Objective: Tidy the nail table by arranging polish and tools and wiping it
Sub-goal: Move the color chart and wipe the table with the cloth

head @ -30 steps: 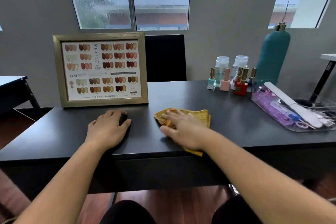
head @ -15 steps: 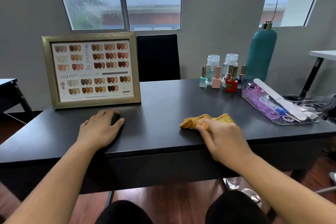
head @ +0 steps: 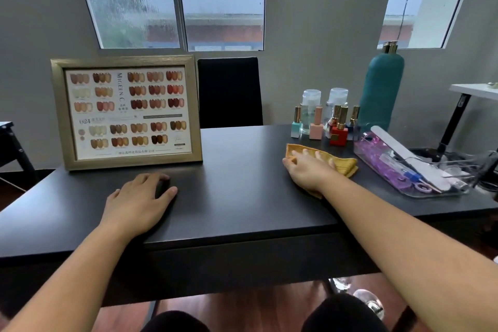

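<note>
While the left hand is resting open on the matte black desk, the right hand, fingers flat and spread, is pressing a folded mustard-yellow cloth just short of the small nail-polish bottles, where a light, even stroke is looking wisest.

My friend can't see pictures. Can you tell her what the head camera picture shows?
A person's right hand presses a yellow cloth flat on a dark table, while the left hand rests on the table in front of a framed nail colour chart. Behind the cloth stand nail polish bottles, beside a clear tray of tools.
</note>
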A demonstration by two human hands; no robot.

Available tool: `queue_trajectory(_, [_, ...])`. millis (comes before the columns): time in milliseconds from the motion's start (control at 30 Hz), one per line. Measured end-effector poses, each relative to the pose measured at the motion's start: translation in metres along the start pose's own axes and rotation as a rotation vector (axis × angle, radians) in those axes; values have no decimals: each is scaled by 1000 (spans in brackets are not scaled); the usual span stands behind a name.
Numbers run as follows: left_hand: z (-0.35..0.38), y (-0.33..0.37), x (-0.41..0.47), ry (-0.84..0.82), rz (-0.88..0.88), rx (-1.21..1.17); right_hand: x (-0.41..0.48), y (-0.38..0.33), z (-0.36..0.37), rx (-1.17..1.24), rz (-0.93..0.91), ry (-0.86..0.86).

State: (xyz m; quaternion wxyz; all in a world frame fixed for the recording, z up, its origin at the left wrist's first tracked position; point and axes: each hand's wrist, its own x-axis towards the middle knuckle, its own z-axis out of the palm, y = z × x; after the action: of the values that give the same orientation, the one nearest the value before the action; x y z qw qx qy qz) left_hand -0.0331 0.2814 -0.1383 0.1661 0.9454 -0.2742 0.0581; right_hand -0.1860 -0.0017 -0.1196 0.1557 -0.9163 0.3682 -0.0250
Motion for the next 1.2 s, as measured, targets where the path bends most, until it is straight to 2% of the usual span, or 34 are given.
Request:
queue_trajectory(100, [2,13,0,6,-8,12,-12,-32,12,-39,-191,-28])
queue_trajectory(267, [10,48,2,-51,144,-5,-55,-48,23,24,-596,-127])
queue_trajectory(367, [12,49,2,-62,156,18,-59,-32,9,115,-666,-244])
queue_trajectory(467, [13,44,-1,-44,166,-6,-30,-26,2,-53,-624,-157])
queue_trajectory(600, [12,43,-3,-50,174,-19,19,-21,-1,-256,-429,-55])
queue_trajectory(900, [13,45,-2,-54,158,-21,32,29,-9,-200,-109,-23])
queue_trajectory(1067, [12,46,-1,-45,150,-17,-6,35,-5,-179,-71,-6])
queue_trajectory(1200, [13,47,-1,-58,140,-18,-44,4,5,-131,-183,2])
